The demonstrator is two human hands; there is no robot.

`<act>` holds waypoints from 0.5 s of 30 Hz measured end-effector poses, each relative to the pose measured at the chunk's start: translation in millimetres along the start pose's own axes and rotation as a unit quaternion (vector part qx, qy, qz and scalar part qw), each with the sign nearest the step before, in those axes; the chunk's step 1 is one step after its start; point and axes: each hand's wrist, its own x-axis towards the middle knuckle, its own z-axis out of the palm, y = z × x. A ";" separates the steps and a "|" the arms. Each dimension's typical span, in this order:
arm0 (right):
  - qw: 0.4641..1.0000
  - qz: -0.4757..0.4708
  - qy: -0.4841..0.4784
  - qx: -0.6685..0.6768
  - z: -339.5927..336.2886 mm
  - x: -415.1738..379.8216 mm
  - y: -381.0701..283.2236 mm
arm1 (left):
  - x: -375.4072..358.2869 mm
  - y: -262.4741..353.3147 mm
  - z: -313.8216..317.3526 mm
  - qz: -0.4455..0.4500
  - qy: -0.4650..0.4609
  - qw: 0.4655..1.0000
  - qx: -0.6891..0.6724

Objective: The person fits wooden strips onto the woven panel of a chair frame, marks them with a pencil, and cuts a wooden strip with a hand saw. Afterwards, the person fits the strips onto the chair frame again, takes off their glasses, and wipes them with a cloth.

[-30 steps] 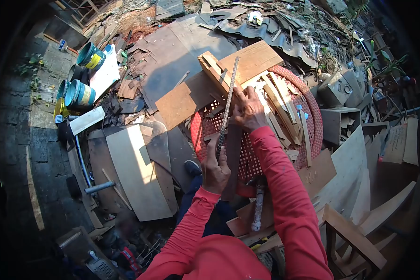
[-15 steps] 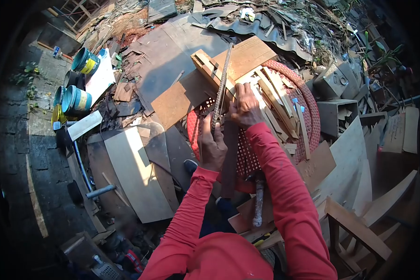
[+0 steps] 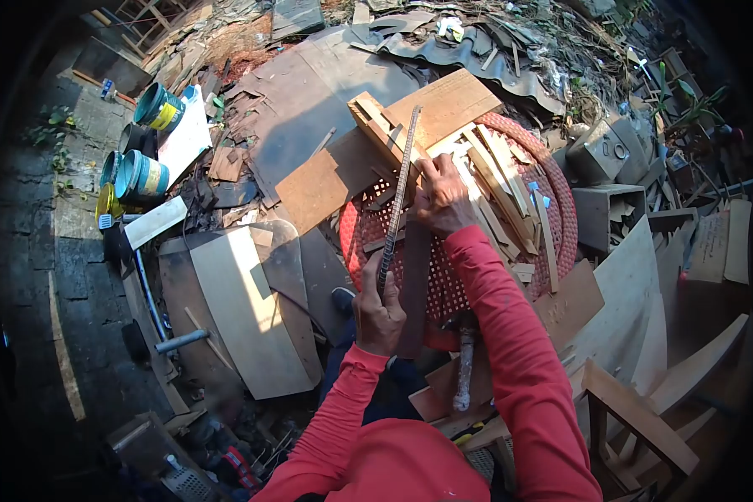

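Observation:
My left hand (image 3: 379,318) is closed around the lower end of a long, thin, slightly curved ridged strip (image 3: 405,171), which points up and away from me. Its exact kind is not clear. Beside its upper part lies a narrow wooden piece (image 3: 376,125) on a wide plank (image 3: 322,180). My right hand (image 3: 445,197) has bent fingers gripping the near end of that narrow piece; the fingertips are partly hidden. Under the hands is a round red woven seat or basket (image 3: 452,276) bearing several light wood strips (image 3: 498,188). A dark flat bar (image 3: 415,284) slants below my right hand.
A hammer with a wrapped handle (image 3: 463,381) lies near my body. Teal buckets (image 3: 142,176) stand at left, near a pale board (image 3: 247,318). Concrete-like boxes (image 3: 608,213), plywood sheets (image 3: 623,293) and a wooden frame (image 3: 640,410) crowd the right. Corrugated sheeting (image 3: 485,67) lies behind.
My left hand has drawn back toward me, and the ridged strip has come nearer with it. My right hand stays by the wood, with only a slight shift.

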 end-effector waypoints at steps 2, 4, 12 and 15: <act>1.000 0.006 -0.005 0.007 0.2 -5.2 -3.7 | 24.3 -4.7 15.4 0.090 0.037 0.995 0.035; 1.000 0.007 -0.003 0.007 0.3 -2.4 -3.5 | 58.9 -19.1 36.8 0.075 0.025 0.996 0.036; 1.000 0.011 -0.018 -0.007 -2.2 4.5 0.9 | 13.7 10.1 4.2 0.005 -0.009 1.000 -0.011; 1.000 -0.006 -0.017 0.011 1.2 1.9 3.4 | 58.3 1.3 33.3 0.082 0.031 0.996 0.025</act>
